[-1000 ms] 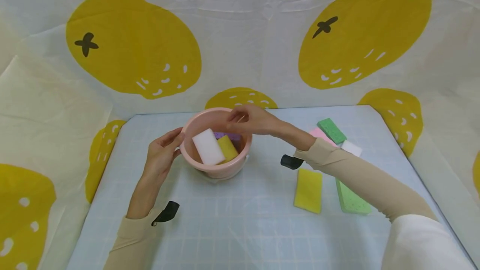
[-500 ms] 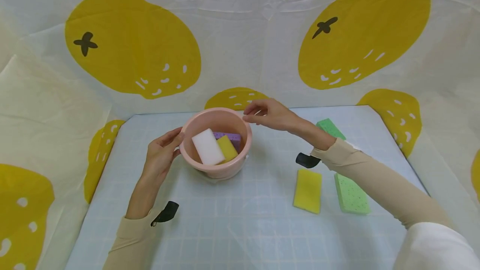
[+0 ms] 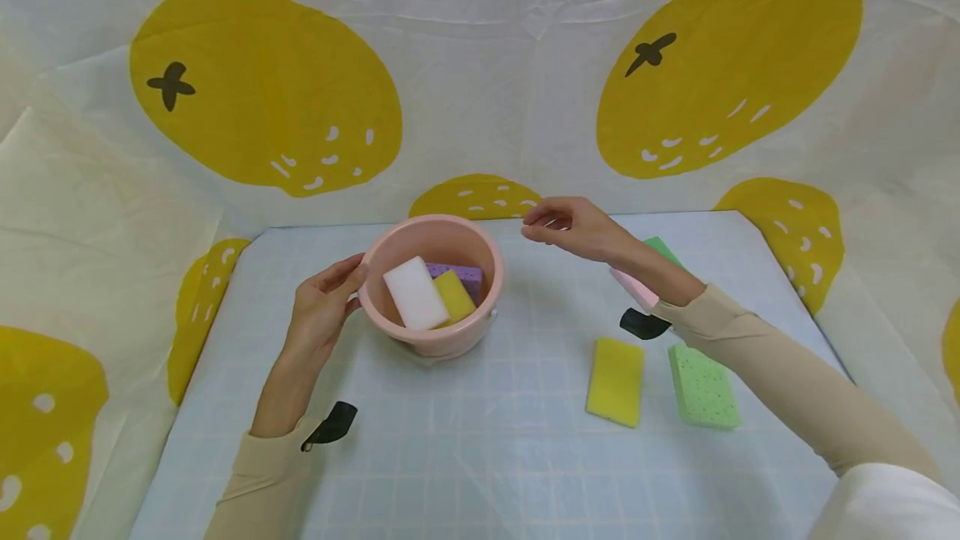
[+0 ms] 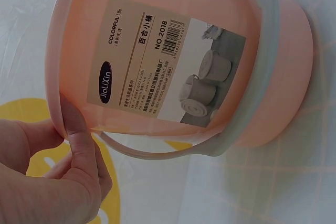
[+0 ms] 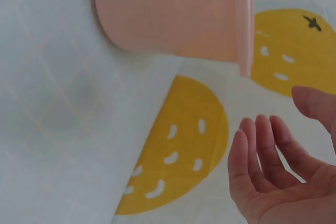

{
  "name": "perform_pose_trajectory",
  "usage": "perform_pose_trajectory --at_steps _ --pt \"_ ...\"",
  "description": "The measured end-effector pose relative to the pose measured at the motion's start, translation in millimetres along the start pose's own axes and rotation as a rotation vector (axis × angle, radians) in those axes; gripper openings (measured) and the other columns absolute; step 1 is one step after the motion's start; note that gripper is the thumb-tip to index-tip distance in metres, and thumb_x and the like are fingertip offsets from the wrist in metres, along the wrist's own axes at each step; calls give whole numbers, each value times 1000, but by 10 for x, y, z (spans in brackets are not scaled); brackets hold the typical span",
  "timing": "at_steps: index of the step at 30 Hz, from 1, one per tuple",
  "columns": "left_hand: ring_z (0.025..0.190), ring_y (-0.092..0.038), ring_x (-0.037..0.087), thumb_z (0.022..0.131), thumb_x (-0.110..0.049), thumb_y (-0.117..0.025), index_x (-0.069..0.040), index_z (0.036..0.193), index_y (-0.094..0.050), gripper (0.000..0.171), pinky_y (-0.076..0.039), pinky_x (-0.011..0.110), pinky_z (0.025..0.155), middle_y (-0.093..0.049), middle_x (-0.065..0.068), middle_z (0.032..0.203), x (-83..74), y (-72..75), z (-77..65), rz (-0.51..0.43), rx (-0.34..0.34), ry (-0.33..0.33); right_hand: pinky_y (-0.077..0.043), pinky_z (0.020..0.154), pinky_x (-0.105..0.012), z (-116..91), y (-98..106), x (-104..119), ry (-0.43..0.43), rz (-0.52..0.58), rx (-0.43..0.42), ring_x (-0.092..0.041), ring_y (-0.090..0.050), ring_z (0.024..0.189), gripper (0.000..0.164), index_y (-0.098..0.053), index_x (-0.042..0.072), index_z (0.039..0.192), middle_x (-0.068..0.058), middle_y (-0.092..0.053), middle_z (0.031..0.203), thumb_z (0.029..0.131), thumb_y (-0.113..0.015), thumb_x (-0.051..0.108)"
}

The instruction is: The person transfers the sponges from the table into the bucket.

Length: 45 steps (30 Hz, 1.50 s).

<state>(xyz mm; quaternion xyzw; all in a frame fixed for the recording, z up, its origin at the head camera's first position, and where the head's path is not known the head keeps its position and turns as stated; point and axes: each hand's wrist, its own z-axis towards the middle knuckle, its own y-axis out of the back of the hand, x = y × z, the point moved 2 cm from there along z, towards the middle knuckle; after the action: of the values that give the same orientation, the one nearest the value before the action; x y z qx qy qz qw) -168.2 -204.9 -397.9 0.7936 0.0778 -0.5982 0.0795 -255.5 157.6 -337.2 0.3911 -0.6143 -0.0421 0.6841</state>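
Observation:
A pink bucket (image 3: 442,344) stands upright on the table, holding a white sponge (image 3: 416,293), a yellow sponge (image 3: 455,297) and a purple sponge (image 3: 467,277). My left hand (image 3: 324,302) pinches the bucket's left rim between thumb and fingers. In the left wrist view the bucket's printed label (image 4: 168,61) and its lowered handle (image 4: 157,155) show. To the right of the bucket, my right hand (image 3: 573,227) hovers in the air with loosely bent fingers and nothing in it. The right wrist view shows that same hand (image 5: 283,177) apart from the bucket's rim.
Right of the bucket lie a flat yellow sponge (image 3: 615,382) and a light green sponge (image 3: 703,387). Behind the right forearm, a pink sponge (image 3: 634,288) and a darker green one (image 3: 663,249) are partly hidden. A lemon-print cloth (image 3: 495,90) hangs behind the table.
My right hand has drawn back from over the bucket's opening, out to the right, uncovering the purple sponge. The left hand and the bucket have stayed in place.

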Motion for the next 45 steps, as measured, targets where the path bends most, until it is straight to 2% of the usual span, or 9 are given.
perform_pose_trajectory --at_steps 9,15,20,23,31,38,45 --pt "120 -60 16 99 -32 -71 -9 145 -59 53 -56 19 89 -57 9 145 3 3 1 -10 2 -13 -53 90 -33 -106 121 -223 -13 -12 -61 -27 -64 106 33 -67 4 123 -11 -70 115 101 -69 29" --pt "115 -62 14 98 -29 -72 -7 144 -60 52 -56 19 87 -58 9 141 7 0 13 -31 4 -17 -50 95 -36 -192 181 -379 -42 -8 -79 -28 -62 109 36 -66 2 125 -14 -69 117 102 -68 29" --pt "117 -61 15 98 -31 -72 -8 144 -60 53 -56 19 88 -58 9 143 13 1 15 -21 0 -13 -49 95 -35 -253 225 -524 -63 -9 -97 -28 -62 111 37 -65 2 126 -15 -69 119 102 -68 30" --pt "120 -60 16 98 -32 -71 -9 145 -60 53 -56 19 89 -57 8 145 10 -1 8 -7 -4 -7 -50 94 -32 -296 257 -614 -79 -9 -113 -28 -62 110 37 -64 3 126 -15 -69 119 102 -68 31" --pt "122 -59 17 99 -33 -70 -11 145 -59 52 -55 18 90 -57 8 146 4 -11 -3 16 -15 -3 -49 87 -14 -433 332 -892 -113 -20 -151 -31 -62 113 43 -62 0 129 -17 -67 123 102 -67 33" --pt "123 -59 18 100 -33 -69 -11 145 -59 51 -55 18 90 -56 8 147 -1 -13 -6 23 -16 1 -46 87 -14 -584 373 -1088 -177 -29 -177 -35 -60 117 51 -57 -2 135 -20 -62 130 103 -65 36" --pt "121 -60 17 99 -32 -70 -10 145 -59 52 -55 19 90 -56 9 145 12 -9 3 1 -10 -5 -44 86 -11 -692 412 -1251 -182 -42 -209 -38 -59 118 50 -57 -3 134 -22 -62 131 103 -65 35"
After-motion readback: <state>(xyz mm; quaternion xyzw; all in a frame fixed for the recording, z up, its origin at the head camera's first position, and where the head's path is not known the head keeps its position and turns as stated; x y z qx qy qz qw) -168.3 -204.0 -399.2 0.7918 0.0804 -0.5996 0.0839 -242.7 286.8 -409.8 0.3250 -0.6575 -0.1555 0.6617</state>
